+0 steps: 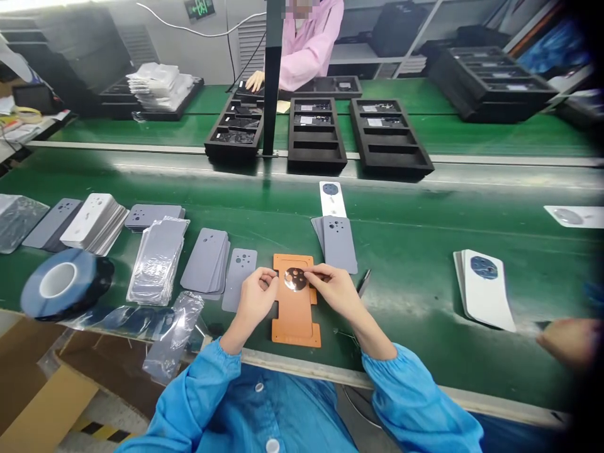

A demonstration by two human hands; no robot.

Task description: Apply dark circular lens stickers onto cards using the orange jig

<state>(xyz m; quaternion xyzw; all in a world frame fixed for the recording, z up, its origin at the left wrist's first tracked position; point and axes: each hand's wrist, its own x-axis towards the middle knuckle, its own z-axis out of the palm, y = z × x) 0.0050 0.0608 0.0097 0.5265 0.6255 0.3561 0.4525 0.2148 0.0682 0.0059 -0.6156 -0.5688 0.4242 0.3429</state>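
Observation:
An orange jig plate point(295, 314) lies flat on the green belt point(406, 251) in front of me. A round dark lens ring point(296, 279) with small holes sits in the jig's upper recess. My left hand point(255, 302) pinches the ring's left edge with curled fingers. My right hand point(335, 290) pinches its right edge, fingers pressed together. Both sleeves are blue. Just beyond the jig lies a small fan of grey phone back covers point(337, 242), with a white backing sheet point(331, 198) behind them.
Stacks of grey and white covers point(206, 259) and clear film bags point(155, 261) lie to the left, beside a blue tape roll point(63, 283). White covers point(486, 286) lie at right. Black foam trays point(315, 132) line the far side, where a person in pink works. Another hand point(569, 340) shows at right.

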